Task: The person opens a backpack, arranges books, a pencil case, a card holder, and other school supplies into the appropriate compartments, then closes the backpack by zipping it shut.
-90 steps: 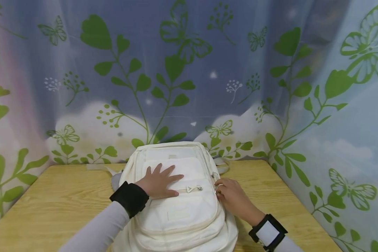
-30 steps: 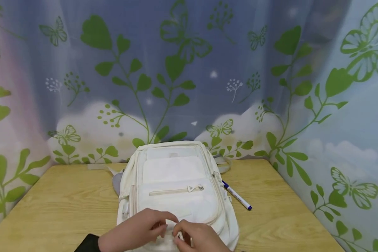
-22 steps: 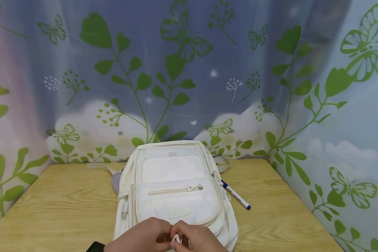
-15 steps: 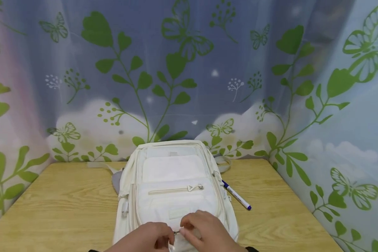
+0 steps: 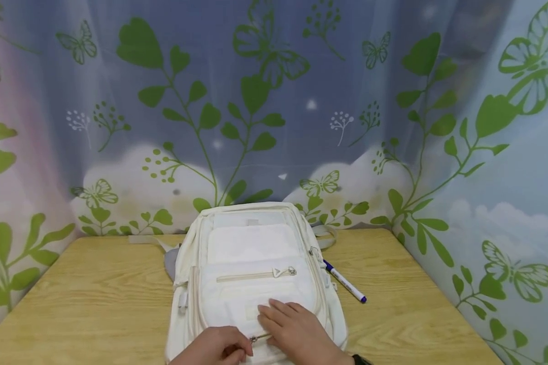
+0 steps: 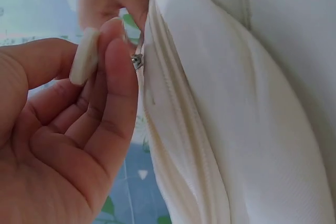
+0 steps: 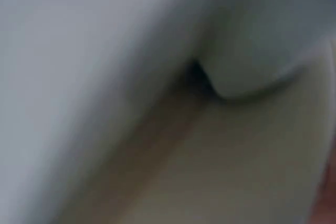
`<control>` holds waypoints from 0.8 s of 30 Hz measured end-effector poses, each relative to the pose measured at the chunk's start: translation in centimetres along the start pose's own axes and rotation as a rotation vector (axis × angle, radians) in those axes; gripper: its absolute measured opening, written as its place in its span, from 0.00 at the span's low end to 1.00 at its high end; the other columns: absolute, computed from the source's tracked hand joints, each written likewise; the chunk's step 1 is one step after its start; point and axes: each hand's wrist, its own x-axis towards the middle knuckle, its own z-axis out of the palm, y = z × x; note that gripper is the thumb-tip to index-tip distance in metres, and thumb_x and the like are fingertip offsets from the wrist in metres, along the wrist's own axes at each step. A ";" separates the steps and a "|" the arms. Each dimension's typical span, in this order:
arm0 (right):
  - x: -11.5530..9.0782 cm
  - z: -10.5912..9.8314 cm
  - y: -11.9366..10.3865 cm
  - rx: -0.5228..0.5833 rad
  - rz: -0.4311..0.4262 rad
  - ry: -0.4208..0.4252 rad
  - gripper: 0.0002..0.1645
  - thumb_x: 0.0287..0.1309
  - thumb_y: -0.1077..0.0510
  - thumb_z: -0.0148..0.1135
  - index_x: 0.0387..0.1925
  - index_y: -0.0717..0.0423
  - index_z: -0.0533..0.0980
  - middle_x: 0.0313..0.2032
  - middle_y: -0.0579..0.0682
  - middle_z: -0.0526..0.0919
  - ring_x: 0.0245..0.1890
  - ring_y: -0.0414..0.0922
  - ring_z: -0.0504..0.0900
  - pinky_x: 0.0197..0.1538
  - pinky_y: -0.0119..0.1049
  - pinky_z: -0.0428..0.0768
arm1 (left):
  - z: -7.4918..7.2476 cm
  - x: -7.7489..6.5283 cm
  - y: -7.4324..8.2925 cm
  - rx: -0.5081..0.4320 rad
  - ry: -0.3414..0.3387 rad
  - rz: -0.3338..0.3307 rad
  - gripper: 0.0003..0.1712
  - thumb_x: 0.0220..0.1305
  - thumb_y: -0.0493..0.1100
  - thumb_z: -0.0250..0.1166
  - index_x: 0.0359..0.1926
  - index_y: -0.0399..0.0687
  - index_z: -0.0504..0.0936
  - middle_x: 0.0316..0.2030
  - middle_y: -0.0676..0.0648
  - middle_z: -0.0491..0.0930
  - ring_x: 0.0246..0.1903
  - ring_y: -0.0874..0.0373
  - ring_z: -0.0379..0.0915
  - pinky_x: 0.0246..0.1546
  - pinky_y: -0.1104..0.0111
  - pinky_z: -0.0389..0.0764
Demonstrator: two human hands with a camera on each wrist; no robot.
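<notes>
A white backpack [image 5: 255, 243] lies front side up on the table. My left hand [image 5: 219, 345] is at its lower front, by a metal zipper slider [image 5: 253, 339]. In the left wrist view, the thumb and fingers of that hand pinch a cream zipper pull [image 6: 85, 59], and the slider sits on the bag's zipper [image 6: 173, 93]. My right hand [image 5: 297, 332] rests on the front pocket just right of the slider, its fingers extended over the fabric. The right wrist view is blurred and shows mostly pale fabric [image 7: 236, 166], with a sliver of skin at the right edge.
A white marker with blue ends [image 5: 345, 282] lies on the wooden table [image 5: 392, 304], close against the bag's right side. Straps [image 5: 326, 236] stick out behind the bag. A curtain with leaf and butterfly prints [image 5: 274, 126] hangs behind and at the sides.
Both hands have moved from the bag's middle and right side to its lower front zipper. The marker has come into view. My right hand has let go of the zipper pull and flattened.
</notes>
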 end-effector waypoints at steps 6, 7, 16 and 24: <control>-0.5 0.4 -0.5 -0.014 0.007 0.036 0.20 0.53 0.49 0.61 0.49 0.47 0.79 0.53 0.42 0.80 0.52 0.42 0.79 0.45 0.28 0.76 | -0.7 -0.8 -0.2 -0.128 -0.003 -0.097 0.06 0.65 0.36 0.55 0.39 0.42 0.79 0.24 0.53 0.80 0.20 0.77 0.65 0.22 0.78 0.72; -0.5 0.5 -0.5 -0.012 0.007 0.034 0.20 0.53 0.49 0.60 0.49 0.47 0.79 0.53 0.42 0.80 0.52 0.42 0.79 0.45 0.28 0.76 | -0.8 -1.1 -0.3 -0.129 0.002 -0.099 0.05 0.65 0.36 0.55 0.38 0.43 0.78 0.23 0.54 0.79 0.19 0.77 0.64 0.21 0.78 0.71; -1.1 0.2 -0.4 0.039 0.027 0.001 0.23 0.56 0.42 0.58 0.50 0.48 0.79 0.53 0.44 0.81 0.52 0.42 0.80 0.44 0.27 0.77 | -4.0 -3.7 -1.4 0.024 0.005 -0.252 0.08 0.62 0.35 0.57 0.31 0.51 0.67 0.19 0.64 0.65 0.18 0.76 0.57 0.19 0.77 0.65; -1.2 1.0 -0.5 0.050 0.030 0.069 0.19 0.55 0.54 0.61 0.50 0.47 0.79 0.53 0.42 0.80 0.52 0.40 0.80 0.46 0.28 0.77 | -5.8 -3.8 -2.9 0.424 0.171 -0.398 0.12 0.61 0.33 0.57 0.27 0.53 0.65 0.15 0.59 0.59 0.15 0.71 0.50 0.18 0.76 0.59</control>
